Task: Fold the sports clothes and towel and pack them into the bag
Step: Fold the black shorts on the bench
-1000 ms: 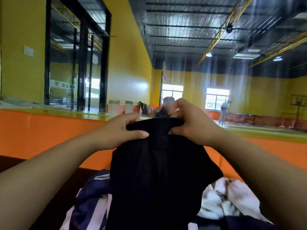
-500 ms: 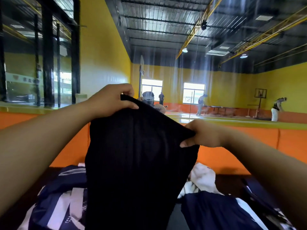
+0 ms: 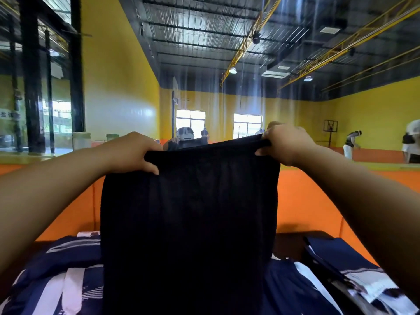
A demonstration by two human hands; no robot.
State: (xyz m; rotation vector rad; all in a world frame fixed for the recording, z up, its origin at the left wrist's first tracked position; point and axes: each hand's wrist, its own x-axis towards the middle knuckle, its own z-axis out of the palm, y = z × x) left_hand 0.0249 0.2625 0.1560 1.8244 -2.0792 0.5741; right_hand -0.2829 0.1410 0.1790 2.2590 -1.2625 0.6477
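- Your left hand (image 3: 134,153) grips the top-left corner of the black garment (image 3: 188,212). The fingers curl over the far side and the thumb presses on the near side.
- Your right hand (image 3: 286,143) is clamped on the top-right corner, with its fingers wrapped round the thick, band-like top edge.
- The 2 hands are well apart. The top edge is pulled taut between them, with the right end slightly higher.
- The garment hangs flat in the air in front of you, and its lower part runs out of the bottom of the view. You cannot tell whether it is shorts or a shirt.
- Beneath it, a navy garment with white stripes (image 3: 56,280) lies at the lower left.
- More navy-and-white fabric (image 3: 336,258) lies at the lower right. You cannot tell whether it is the bag.
- Orange padding (image 3: 302,201) stands behind the pile.
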